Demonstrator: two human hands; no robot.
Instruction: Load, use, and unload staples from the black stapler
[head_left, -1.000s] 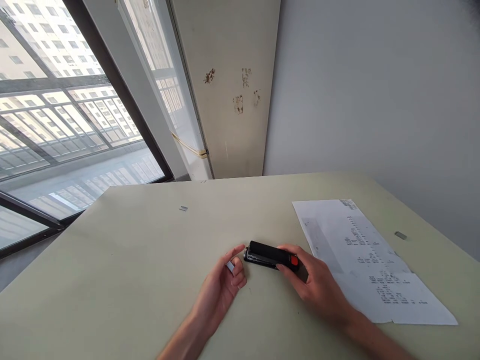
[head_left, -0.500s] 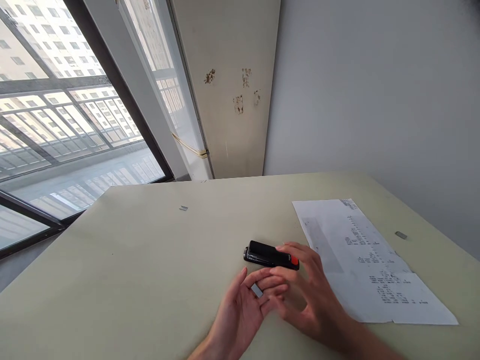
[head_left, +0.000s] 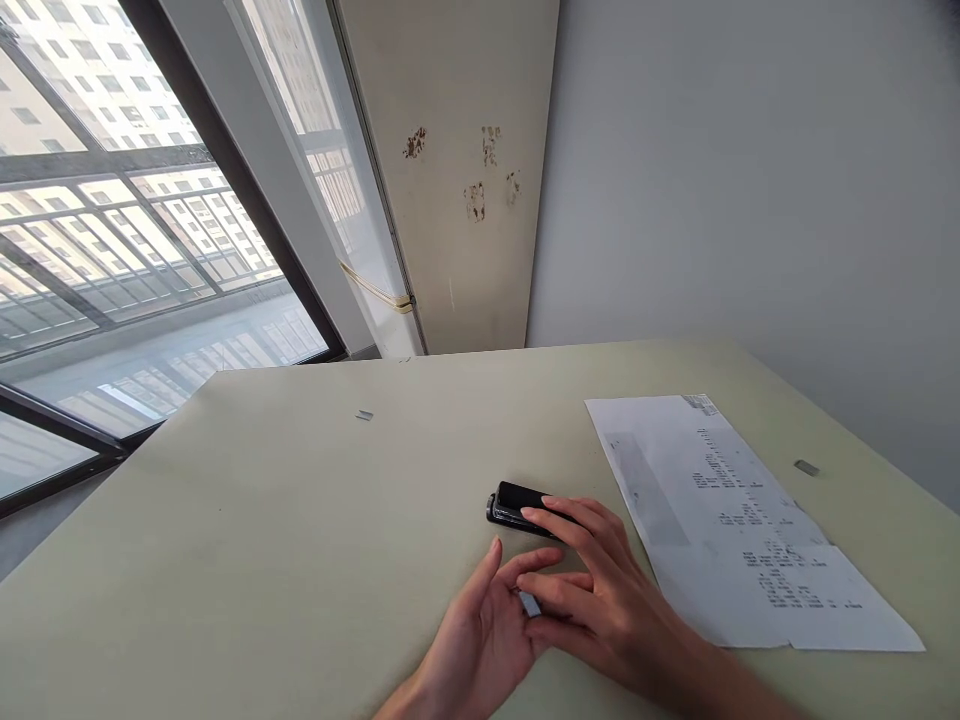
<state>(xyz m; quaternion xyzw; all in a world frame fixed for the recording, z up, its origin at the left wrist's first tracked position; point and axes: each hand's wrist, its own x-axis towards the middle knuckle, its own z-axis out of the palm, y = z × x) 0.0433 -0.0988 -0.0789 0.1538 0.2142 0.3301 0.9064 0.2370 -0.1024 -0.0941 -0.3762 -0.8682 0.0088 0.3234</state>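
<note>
A black stapler (head_left: 513, 503) lies on the pale green table (head_left: 300, 520), its right end hidden under my right hand. My left hand (head_left: 476, 640) is turned palm up just in front of it, fingers partly curled, with a small grey strip of staples (head_left: 529, 603) resting on them. My right hand (head_left: 604, 610) reaches across from the right. Its forefinger stretches over the stapler, while its thumb and another finger close on the strip in my left hand.
A printed white sheet (head_left: 739, 520) lies on the table to the right of my hands. Loose staple strips lie at the far left (head_left: 364, 415) and the far right (head_left: 806, 467). A large window (head_left: 112, 250) and a stained cream cabinet (head_left: 457, 180) stand beyond the table.
My right hand has let go of the stapler and come over my left hand. My left hand pulled back from the stapler's front end, turned palm up with the staple strip on it.
</note>
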